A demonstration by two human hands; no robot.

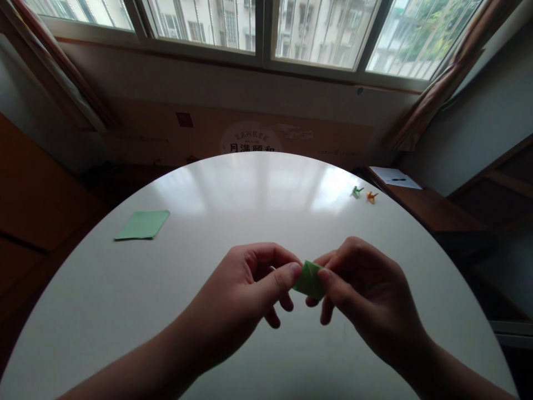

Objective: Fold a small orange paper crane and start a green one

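Observation:
A small folded piece of green paper (308,280) is pinched between both hands above the round white table (258,200). My left hand (245,289) grips its left edge with thumb and forefinger. My right hand (362,291) pinches the right side, fingers curled around it. Most of the paper is hidden behind my fingers; only a small diamond-shaped face shows.
A stack of green paper sheets (142,225) lies on the table's left. Two tiny folded paper figures, one green (357,191) and one orange (372,196), stand at the far right edge. A wooden side shelf with a sheet and pen (395,178) is beyond them.

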